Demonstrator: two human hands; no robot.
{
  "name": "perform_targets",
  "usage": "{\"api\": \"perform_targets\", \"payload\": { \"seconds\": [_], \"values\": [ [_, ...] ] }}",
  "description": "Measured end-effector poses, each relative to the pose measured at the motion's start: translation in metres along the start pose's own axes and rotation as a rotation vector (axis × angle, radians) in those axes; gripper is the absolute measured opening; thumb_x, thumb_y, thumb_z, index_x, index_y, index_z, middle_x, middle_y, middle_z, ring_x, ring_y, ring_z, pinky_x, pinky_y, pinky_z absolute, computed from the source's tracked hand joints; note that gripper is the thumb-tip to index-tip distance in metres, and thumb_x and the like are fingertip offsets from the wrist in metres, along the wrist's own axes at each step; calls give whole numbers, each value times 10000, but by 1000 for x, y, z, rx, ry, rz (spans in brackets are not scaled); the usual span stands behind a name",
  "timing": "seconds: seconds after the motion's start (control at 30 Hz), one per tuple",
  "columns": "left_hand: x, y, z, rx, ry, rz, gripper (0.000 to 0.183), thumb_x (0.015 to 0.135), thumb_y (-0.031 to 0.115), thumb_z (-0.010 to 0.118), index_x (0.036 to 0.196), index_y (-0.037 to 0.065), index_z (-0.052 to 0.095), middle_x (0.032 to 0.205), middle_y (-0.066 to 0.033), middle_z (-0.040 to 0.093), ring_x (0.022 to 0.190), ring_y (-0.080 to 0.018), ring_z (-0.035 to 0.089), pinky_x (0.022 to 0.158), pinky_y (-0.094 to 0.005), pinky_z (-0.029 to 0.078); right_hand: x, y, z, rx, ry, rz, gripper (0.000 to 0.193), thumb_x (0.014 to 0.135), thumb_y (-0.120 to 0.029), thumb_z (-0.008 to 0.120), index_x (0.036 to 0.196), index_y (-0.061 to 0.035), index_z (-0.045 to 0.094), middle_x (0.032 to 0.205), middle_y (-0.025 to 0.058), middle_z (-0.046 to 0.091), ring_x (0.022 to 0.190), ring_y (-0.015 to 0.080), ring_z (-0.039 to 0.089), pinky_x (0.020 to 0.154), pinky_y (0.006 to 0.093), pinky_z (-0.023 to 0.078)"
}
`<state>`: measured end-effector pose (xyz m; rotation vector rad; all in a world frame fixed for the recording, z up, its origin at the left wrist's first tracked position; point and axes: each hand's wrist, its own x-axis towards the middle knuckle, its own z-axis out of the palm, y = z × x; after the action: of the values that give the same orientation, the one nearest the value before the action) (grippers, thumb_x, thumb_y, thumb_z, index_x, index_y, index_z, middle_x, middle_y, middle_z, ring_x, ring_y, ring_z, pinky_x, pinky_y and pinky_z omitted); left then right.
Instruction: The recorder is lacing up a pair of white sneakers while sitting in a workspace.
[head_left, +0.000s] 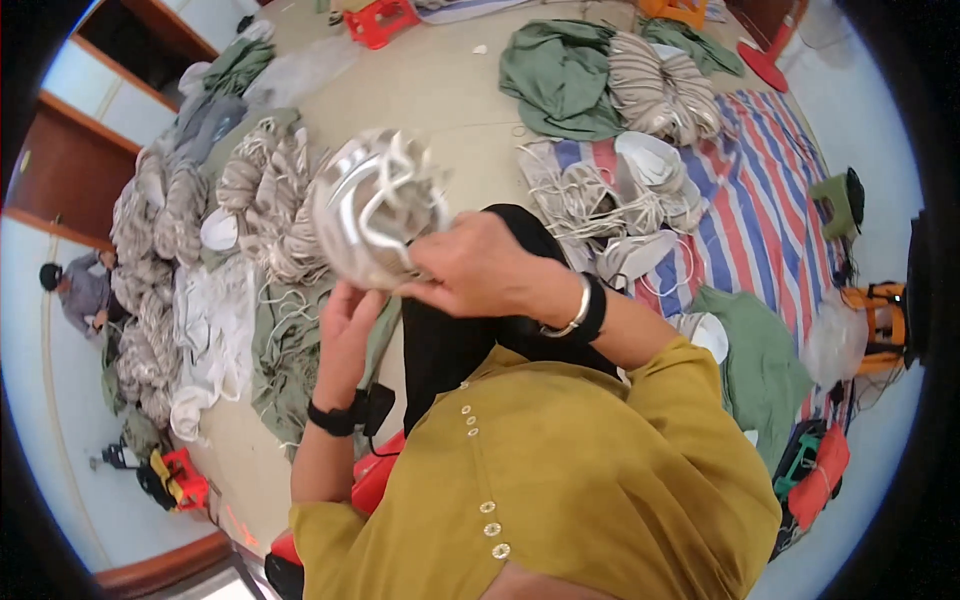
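In front of my lap I hold up a rounded bundle of beige-and-white shoe uppers (pixel 365 225), with white laces across its face; it is smeared by motion. My right hand (pixel 478 265) is closed at the bundle's near right edge, its thumb pointing left along the underside. From below, my left hand (pixel 345 328) grips the bottom edge with fingers and thumb. What the fingertips press on behind the bundle is hidden. Similar tied bundles (pixel 262 185) lie just to the left, beyond my left hand.
To the right, loose laced uppers (pixel 590 195) lie on a striped sheet (pixel 745 190), near green cloth sacks (pixel 555 80) and another large bundle (pixel 665 90). Piled bundles (pixel 150 300) line the left wall, where another person (pixel 85 290) sits. A red stool (pixel 380 22) stands far ahead.
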<state>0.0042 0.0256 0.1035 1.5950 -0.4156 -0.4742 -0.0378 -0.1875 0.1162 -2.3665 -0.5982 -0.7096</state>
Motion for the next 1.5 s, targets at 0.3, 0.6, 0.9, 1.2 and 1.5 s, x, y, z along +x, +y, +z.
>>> {"api": "perform_targets", "payload": {
  "seconds": [0.3,0.6,0.9,1.2,1.5],
  "values": [
    [19,-46,-5,239,-99,-89,666,842,148,637,1398,45,285,1325,-130,454,1113,-212,515,907,-321,443,2,24,30,180,97,245,201,780,-198,680,803,-14,603,752,117,559,670,294,602,583,366,486],
    [46,-114,-12,364,49,334,667,805,145,686,1364,57,333,1324,-78,454,1109,-215,493,888,-372,441,33,-16,40,590,172,65,213,779,-100,670,966,-2,640,884,120,633,753,221,630,617,305,498],
    [9,-44,-2,754,194,706,525,833,94,623,1313,62,414,1265,-95,498,1151,-251,482,948,-359,413,11,-53,5,487,109,-215,266,704,-69,734,952,-2,666,887,161,629,684,280,605,605,314,481],
    [-17,-36,5,-100,-150,192,281,889,92,595,1159,15,576,1120,-70,614,1050,-157,555,936,-286,419,-5,-44,-33,1039,-72,566,252,853,-43,560,1079,67,564,843,98,645,602,120,610,551,207,478],
    [-4,-11,20,-578,-66,-2,241,956,233,493,1074,47,592,944,33,607,823,-29,533,761,-199,446,20,-37,-53,609,94,175,267,789,41,579,1054,26,601,1103,156,598,823,132,597,666,232,474]
  ]
}}
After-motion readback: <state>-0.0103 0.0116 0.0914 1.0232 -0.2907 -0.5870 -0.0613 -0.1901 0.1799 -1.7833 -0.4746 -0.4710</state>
